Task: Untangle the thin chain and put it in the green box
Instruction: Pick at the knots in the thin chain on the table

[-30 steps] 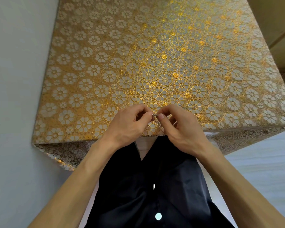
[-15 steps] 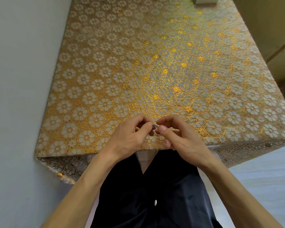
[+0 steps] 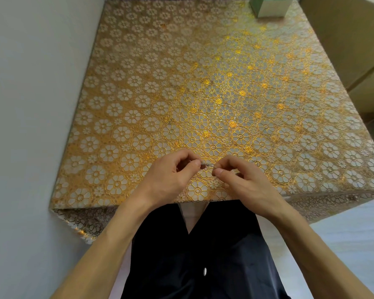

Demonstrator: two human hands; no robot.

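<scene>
A thin silver chain [image 3: 207, 166] stretches in a short span between my two hands, just above the near edge of the table. My left hand [image 3: 171, 175] pinches its left end between thumb and forefinger. My right hand [image 3: 240, 180] pinches the right end the same way; the rest of the chain is hidden in my fingers. The green box [image 3: 270, 6] stands at the far right corner of the table, partly cut off by the frame's top edge, well away from both hands.
The table wears a gold flower-patterned cloth [image 3: 203, 93] that hangs over the near edge. A pale wall [image 3: 30, 104] runs along the left side. A beige cabinet [image 3: 354, 39] stands to the right. My dark shirt fills the bottom.
My hands have drawn slightly apart, so a short length of chain now shows between them. The view has tilted up and the green box has come into sight.
</scene>
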